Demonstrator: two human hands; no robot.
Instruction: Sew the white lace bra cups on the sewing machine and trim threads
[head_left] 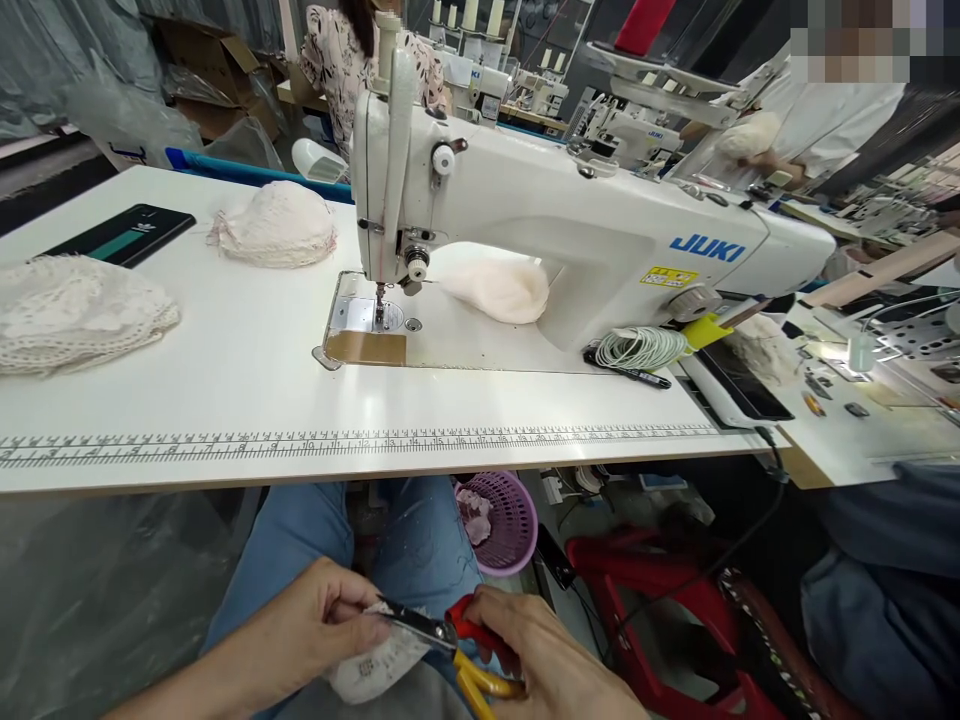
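White sewing table [247, 400] behind, JUKI machine [517, 200] on it, hands [334, 625] gripping lace piece [382, 665] and scissors [442, 635]

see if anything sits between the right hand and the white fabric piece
Only the scissors held in the right hand, their blades at the white fabric piece by the left hand; nothing else visible is in the way.
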